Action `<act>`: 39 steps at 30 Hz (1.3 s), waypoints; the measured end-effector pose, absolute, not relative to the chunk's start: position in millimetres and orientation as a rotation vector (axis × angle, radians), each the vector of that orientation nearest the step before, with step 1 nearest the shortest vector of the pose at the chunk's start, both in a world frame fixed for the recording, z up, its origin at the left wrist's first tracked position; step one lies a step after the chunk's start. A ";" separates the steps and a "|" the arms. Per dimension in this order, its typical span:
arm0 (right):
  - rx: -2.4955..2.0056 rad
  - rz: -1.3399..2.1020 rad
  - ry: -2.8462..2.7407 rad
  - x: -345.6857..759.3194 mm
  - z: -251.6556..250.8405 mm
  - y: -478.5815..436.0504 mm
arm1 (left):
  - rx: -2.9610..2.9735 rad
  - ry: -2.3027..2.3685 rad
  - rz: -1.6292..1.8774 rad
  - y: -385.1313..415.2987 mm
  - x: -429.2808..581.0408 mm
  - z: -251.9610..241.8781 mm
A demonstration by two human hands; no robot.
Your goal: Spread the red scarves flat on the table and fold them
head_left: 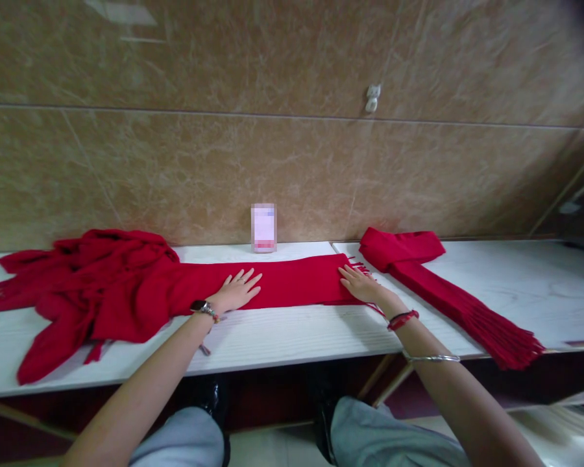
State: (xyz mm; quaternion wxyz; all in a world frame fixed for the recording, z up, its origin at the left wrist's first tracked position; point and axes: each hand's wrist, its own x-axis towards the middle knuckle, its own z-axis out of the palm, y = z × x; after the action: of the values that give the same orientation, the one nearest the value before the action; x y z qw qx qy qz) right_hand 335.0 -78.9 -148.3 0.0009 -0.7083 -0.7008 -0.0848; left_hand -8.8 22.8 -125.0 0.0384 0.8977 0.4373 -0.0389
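A red scarf [296, 280] lies as a flat, folded strip across the white table, its fringed end at the right. Resting flat on its middle is my left hand [237, 290], fingers spread. My right hand [359, 283] presses on the strip near the fringe, with fingers stretched out. Neither hand grips the cloth. To the left, the strip runs into a crumpled heap of red cloth [102, 285]; whether it is all one piece I cannot tell.
A second red scarf [442, 288], narrowly folded, lies bent at the right, its fringe hanging over the front edge of the white table [292, 337]. A phone-like, blurred upright object [263, 227] leans at the tiled wall [199, 168]. A small white fixture [372, 98] is on the wall.
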 end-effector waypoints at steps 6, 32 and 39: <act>-2.392 -0.152 -1.863 317.1 -124.3 -65.9 | 2.682 1.380 -0.240 18.0 -0.3 -107.6; -2.375 -0.230 -2.112 340.0 -142.4 -35.6 | 2.589 1.533 0.024 36.3 29.8 -129.4; -2.173 -0.339 -2.077 268.8 -115.3 -16.5 | 2.605 1.522 0.019 36.1 31.0 -129.2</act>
State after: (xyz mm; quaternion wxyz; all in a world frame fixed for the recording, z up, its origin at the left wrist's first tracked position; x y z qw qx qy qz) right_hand 268.8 -16.5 -115.3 0.0585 -0.7171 -0.6854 -0.1119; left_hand 31.0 36.1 -129.2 0.0620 0.8617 0.5035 0.0062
